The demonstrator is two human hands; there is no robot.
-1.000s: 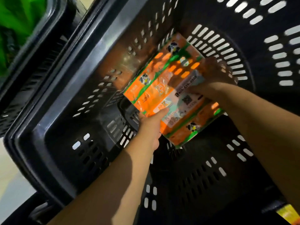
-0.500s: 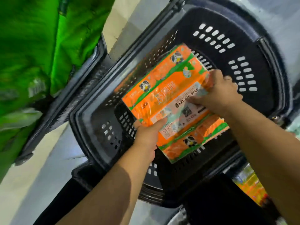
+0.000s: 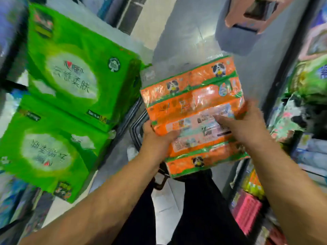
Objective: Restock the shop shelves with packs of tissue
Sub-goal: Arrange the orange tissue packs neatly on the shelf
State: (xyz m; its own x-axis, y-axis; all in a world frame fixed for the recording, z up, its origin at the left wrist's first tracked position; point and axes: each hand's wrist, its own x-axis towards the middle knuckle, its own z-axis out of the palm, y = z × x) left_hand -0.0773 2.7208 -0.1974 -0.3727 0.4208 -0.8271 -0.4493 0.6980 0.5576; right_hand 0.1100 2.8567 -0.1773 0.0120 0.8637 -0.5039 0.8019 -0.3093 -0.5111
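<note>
An orange tissue pack point(image 3: 192, 96) with green stripes and panda pictures is held in the air at the middle of the view. My left hand point(image 3: 156, 140) grips its near left edge, thumb on top. My right hand point(image 3: 246, 124) holds its right side, thumb laid over the white label. Only a bit of the black basket's rim point(image 3: 137, 126) shows under the pack. Shop shelves point(image 3: 304, 131) stacked with goods stand at the right, close beside the pack.
Two large green tissue bales point(image 3: 70, 76) are stacked at the left on the floor. A grey bin with a pink stool point(image 3: 247, 20) stands at the far end of the narrow tiled aisle. My dark trouser legs point(image 3: 194, 209) are below the pack.
Both hands have lifted the orange pack up and out of the black basket. The view has swung up from the basket to the aisle, the green bales and the shelves.
</note>
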